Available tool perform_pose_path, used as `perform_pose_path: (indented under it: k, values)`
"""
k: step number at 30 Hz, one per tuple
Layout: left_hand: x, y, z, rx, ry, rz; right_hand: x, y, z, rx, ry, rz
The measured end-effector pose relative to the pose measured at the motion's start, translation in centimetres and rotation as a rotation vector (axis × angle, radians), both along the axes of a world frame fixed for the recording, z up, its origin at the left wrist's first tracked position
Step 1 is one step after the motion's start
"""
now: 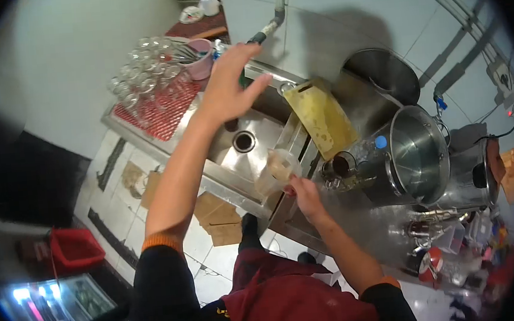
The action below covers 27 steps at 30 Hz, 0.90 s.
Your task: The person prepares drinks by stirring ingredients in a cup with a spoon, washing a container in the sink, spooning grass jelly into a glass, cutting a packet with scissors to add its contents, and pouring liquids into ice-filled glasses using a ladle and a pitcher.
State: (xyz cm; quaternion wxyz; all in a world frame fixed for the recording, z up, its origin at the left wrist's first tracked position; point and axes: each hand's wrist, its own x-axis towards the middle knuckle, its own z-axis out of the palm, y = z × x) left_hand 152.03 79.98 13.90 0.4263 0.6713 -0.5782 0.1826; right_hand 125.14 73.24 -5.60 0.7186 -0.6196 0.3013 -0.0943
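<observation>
My left hand (230,87) is raised over the back edge of the steel sink (232,156), near the pipe, with its fingers apart and nothing in them. Lower down, my right hand (305,196) grips a clear plastic container (279,168) over the sink's right side. The round drain (244,141) shows between my hands. To the right of the sink a stained yellow cutting board (321,119) leans at a tilt. A glass with dark liquid (339,166) stands close to my right hand.
Upturned glasses (148,78) cover a red mat (160,117) at the left, beside a pink tub (199,61) of cutlery. A large steel pot (416,154), a bottle with a blue cap (380,143) and a round pan (383,72) are at the right. A red basket (75,247) is lower left.
</observation>
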Motion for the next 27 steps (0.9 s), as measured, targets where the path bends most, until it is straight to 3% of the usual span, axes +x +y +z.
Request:
perform_pose_path:
  k: [4,6,8,9,12,14,16,18,20,22,24,25,27]
  values:
    - [8.1,-5.4,-4.2,0.063,-0.125,0.027,10.6,0.9,-3.3,-0.016,0.143,-0.052]
    - [10.6,-6.3,-7.0,-0.029,0.005,-0.032,15.0,0.9,-4.5,-0.041,0.225,-0.058]
    - [13.8,-5.8,-9.5,-0.019,0.246,-0.461,19.0,0.7,-4.6,-0.06,0.307,-0.049]
    - [14.1,-6.2,-10.2,-0.194,0.342,-0.494,20.7,0.9,-3.8,-0.011,0.363,-0.033]
    - [17.6,-5.6,-10.0,-0.172,0.495,-0.705,24.5,0.3,-6.0,0.006,0.431,0.03]
    - [18.4,-5.9,-10.0,-0.208,0.496,-0.741,26.3,0.1,-5.7,0.048,0.341,-0.058]
    - [18.3,-6.0,-9.6,-0.245,0.491,-0.826,26.3,-0.7,-8.3,-0.09,0.327,-0.072]
    - [18.0,-5.8,-9.5,-0.152,0.476,-0.858,25.9,-0.8,-7.9,-0.199,0.405,0.137]
    - [17.9,-5.9,-9.9,-0.199,0.804,-0.942,24.9,-1.3,-10.4,-0.276,0.323,0.046]
    - [18.7,-5.2,-11.7,-0.408,1.071,-1.253,24.4,-1.0,-11.0,-0.352,0.236,-0.04]
    - [19.2,-3.3,-14.9,-0.5,1.129,-0.977,24.3,0.0,-10.2,-0.111,0.181,-0.055]
    - [19.1,-2.2,-17.3,-0.527,1.223,-0.835,24.0,-0.6,-12.5,-0.199,0.293,-0.083]
    - [17.8,0.1,-23.7,-0.508,1.419,-0.48,23.9,0.1,-12.5,-0.129,0.271,-0.058]
